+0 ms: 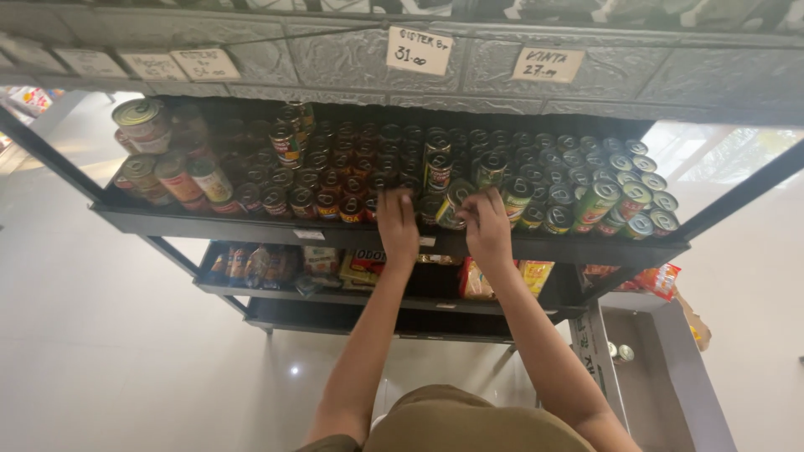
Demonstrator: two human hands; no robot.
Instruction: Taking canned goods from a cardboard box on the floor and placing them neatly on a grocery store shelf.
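Cans are being straightened along the front edge of the dark metal shelf (251, 224). Judging by the gap, the next move is calling for nudging a tilted can (453, 203) upright into line. The right hand (486, 228) is curling its fingers around that green-labelled can; the left hand (397, 224) is lying flat, fingers loosely spread, touching the red-labelled cans (352, 206) beside it.

Dim shelf (251, 219) interior | daylight glare far right and left | bright spot on floor (294, 369) | wide-angle bending at edges
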